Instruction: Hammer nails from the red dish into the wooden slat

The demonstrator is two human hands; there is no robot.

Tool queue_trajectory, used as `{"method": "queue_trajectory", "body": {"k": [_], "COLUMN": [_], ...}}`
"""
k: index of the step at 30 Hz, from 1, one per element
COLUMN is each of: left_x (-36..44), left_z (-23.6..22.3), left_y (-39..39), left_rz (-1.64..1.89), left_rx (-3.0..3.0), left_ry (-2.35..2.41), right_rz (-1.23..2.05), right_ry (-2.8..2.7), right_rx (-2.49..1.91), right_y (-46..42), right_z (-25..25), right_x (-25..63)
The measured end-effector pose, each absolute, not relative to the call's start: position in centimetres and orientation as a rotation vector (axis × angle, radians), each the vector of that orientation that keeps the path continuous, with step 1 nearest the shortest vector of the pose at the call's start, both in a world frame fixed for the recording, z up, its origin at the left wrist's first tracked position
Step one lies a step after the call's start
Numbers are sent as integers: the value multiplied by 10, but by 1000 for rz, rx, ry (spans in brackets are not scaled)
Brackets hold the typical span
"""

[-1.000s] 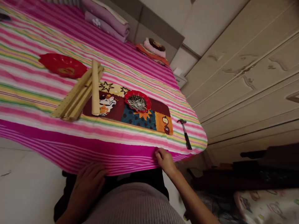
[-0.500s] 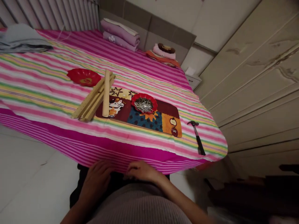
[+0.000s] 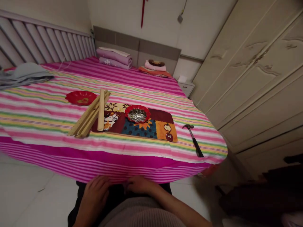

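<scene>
My left hand (image 3: pixel 96 191) lies on my dark-trousered lap at the bed's edge, fingers stretched out, holding nothing. My right hand (image 3: pixel 139 185) rests opposite it with loosely bent fingers; its fingertips are dim, and nothing shows in it. On the bed in front, several wooden strips (image 3: pixel 88 117) lie in a slanted bundle, one lighter strip (image 3: pixel 101 110) across the left end of a patterned board (image 3: pixel 163 118). A red scalloped dish of nails (image 3: pixel 137 114) sits on this board. A claw hammer (image 3: pixel 194 142) with a black handle lies to the right.
A second red dish (image 3: pixel 81 98) stands behind the strips. Grey cloth (image 3: pixel 28 75) lies at the far left of the striped bed cover (image 3: pixel 142 151). Folded bedding (image 3: pixel 115 58) is by the headboard. A wardrobe (image 3: pixel 236 78) lines the right side.
My view has tilted up, showing more of the wall and headboard, and the bed items sit a little lower and further left. Both hands stay on my lap.
</scene>
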State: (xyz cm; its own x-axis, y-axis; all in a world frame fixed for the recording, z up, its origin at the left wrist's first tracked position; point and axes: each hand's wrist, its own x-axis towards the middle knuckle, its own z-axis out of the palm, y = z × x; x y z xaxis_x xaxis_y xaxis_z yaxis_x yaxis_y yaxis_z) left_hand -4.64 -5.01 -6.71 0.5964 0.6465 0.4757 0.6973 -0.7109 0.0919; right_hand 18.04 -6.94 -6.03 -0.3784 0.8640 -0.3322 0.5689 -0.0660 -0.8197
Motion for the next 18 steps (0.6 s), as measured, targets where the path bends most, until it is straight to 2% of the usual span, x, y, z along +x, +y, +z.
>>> {"method": "queue_trajectory", "body": {"k": [8, 18], "left_x": [-54, -62], "left_z": [-87, -96], "left_y": [-47, -39], "left_rz": [-798, -788], "left_rx": [-2690, -2669], "left_ry": [-1195, -1115], "right_rz": [1467, 1785], "right_ry": [-1876, -1446], "right_rx": [-1647, -1541], "right_y": [-69, -49], "right_z": [-78, -128], "right_x": [180, 178]}}
